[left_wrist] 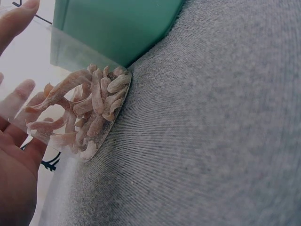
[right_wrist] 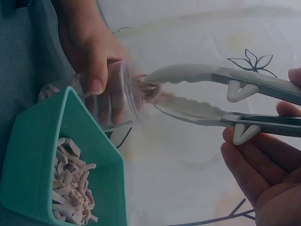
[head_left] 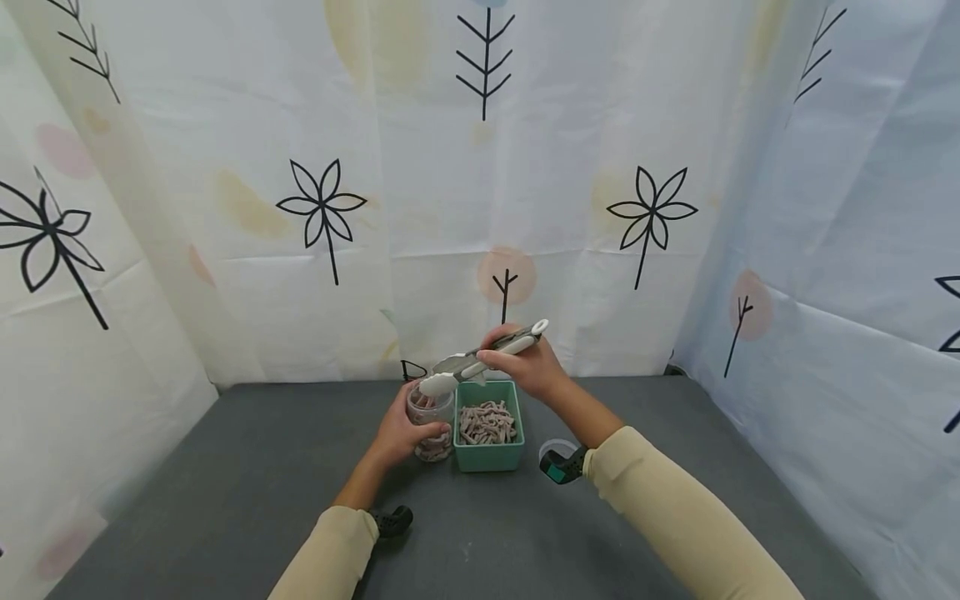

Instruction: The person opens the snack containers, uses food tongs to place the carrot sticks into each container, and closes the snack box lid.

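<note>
Left hand: wrapped round the clear jar [head_left: 433, 414], thumb across its front; that's the left hand [head_left: 399, 431].
Right hand: up above the green tub, this right hand [head_left: 531, 364] grips the tongs [right_wrist: 188, 73], whose tips pinch pale strips at the jar's mouth.
Jar: base down near the middle of the worktop's [head_left: 480, 550] far edge, just left of the green tub [head_left: 487, 458]. Looks light, stiff and slick-walled; round the body below the rim is the sure hold.
Jar strips: curled, dusty-looking pieces [left_wrist: 89, 106], tangled low inside. I'd call them light, dry, perhaps brittle; nip one mid-length, gently, or neighbours may snag.
Tongs: scalloped pale tips should bite without crushing; squeeze at mid-arm.
Tub strips: a loose heap [head_left: 487, 423], probably similar to handle.
Lid: what looks like one [head_left: 553, 446] lies right of the tub, partly hidden by the wrist.
</note>
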